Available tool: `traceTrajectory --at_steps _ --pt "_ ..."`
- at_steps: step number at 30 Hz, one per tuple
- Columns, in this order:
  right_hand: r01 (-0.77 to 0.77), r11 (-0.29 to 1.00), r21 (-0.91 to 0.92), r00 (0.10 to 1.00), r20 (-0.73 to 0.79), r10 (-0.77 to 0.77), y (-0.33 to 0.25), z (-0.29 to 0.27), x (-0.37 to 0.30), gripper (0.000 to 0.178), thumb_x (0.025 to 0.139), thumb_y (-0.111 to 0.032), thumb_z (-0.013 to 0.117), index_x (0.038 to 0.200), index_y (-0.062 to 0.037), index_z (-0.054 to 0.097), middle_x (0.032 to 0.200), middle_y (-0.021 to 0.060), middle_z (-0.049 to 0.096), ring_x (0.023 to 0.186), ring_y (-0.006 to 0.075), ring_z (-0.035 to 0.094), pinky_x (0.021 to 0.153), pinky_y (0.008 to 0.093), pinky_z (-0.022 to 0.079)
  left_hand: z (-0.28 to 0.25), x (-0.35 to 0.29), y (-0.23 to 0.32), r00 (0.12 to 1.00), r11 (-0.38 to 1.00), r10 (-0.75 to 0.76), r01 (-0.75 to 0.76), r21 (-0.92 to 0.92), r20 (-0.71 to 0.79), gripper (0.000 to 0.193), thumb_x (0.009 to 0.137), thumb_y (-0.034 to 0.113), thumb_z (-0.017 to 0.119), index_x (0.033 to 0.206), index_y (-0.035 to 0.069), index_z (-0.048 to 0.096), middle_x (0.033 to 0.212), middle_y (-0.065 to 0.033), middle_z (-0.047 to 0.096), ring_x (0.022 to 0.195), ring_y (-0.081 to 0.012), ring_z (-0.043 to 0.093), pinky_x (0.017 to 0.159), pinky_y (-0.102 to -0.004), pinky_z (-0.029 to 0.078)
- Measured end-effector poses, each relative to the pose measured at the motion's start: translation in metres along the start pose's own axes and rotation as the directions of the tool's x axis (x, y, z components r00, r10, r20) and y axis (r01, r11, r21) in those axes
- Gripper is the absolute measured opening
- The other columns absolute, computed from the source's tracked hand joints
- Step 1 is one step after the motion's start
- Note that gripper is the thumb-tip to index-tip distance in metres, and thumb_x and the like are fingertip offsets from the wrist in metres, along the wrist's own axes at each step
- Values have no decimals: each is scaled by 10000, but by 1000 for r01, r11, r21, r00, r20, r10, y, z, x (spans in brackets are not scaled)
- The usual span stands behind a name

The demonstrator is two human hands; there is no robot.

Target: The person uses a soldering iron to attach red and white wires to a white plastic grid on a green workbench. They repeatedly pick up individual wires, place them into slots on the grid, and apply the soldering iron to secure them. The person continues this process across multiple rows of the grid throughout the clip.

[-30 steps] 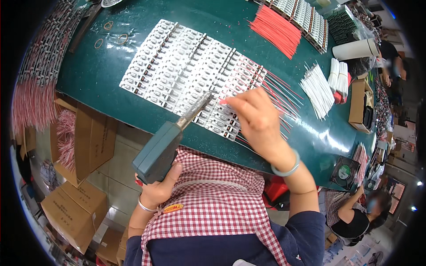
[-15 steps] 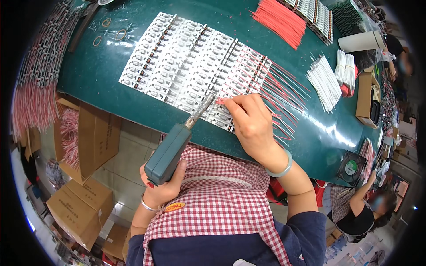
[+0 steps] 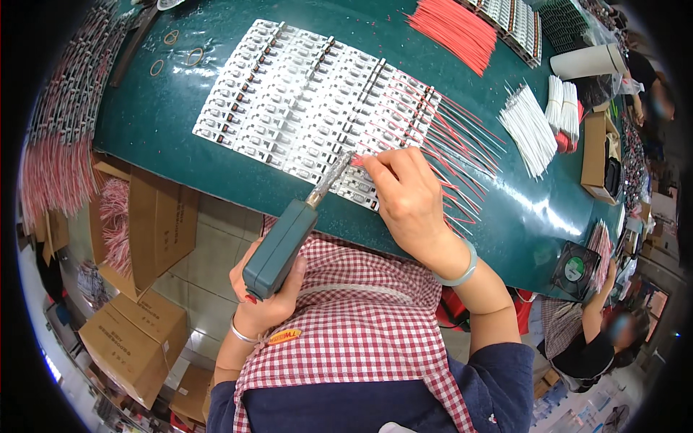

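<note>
My left hand (image 3: 268,292) is wrapped round the handle of a dark green soldering gun (image 3: 281,249). Its metal tip points up and right, onto a white panel of small circuit boards (image 3: 281,94). Close to that tip, my right hand (image 3: 411,195) pinches short red wires (image 3: 359,160) between thumb and forefinger; how many cannot be made out. Beyond my right hand, several red and white wires (image 3: 462,148) fan out to the right from the panel's right-hand section. The exact spot where the tip meets the board is too small to tell.
Bundles of red wires (image 3: 451,36) and white wires (image 3: 527,130) lie on the green table (image 3: 159,137). A small black fan (image 3: 575,269) stands at the right edge. Cardboard boxes (image 3: 133,339) sit at lower left. A co-worker (image 3: 603,339) is at lower right.
The soldering gun and my left hand have shifted slightly up and right. My right hand has moved a little up and left, still pinching the red wires.
</note>
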State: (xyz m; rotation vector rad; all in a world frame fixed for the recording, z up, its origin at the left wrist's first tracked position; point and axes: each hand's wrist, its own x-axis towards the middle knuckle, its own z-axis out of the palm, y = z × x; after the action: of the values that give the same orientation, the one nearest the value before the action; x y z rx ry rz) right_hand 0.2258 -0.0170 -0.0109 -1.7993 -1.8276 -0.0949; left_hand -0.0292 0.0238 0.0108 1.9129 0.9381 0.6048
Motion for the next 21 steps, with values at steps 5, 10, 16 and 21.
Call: traceTrajectory --at_steps 5,10,16,21 --pt "1 1000 -11 1000 -8 -1 -2 -1 0 306 709 31 654 1013 44 681 897 99 589 804 246 550 614 328 492 2 -9 -8 997 1000 3 -4 -14 -71 232 784 30 775 998 -32 711 886 -150 702 692 -239 694 604 -303 540" --pt "-6 1000 -17 1000 -13 6 -2 0 1 281 714 26 661 994 35 676 895 98 586 806 247 551 614 326 491 3 -10 -11 988 997 75 -78 -12 -131 213 786 39 779 980 -25 717 834 -135 701 642 -226 680 570 -293 527" --pt "8 1000 -13 998 -57 -9 -4 0 0 267 718 15 676 984 26 675 880 94 580 805 247 560 614 335 482 4 -13 -13 987 996 79 -83 -26 -138 206 793 51 784 970 -29 716 831 -137 700 642 -215 678 564 -291 523" --pt "7 999 35 998 -57 -5 -10 0 -6 279 711 32 681 990 24 679 870 91 581 785 245 552 623 338 478 1 -15 -10 993 998 62 -64 -21 -104 210 793 38 778 975 -44 712 860 -156 705 675 -235 689 587 -296 533"
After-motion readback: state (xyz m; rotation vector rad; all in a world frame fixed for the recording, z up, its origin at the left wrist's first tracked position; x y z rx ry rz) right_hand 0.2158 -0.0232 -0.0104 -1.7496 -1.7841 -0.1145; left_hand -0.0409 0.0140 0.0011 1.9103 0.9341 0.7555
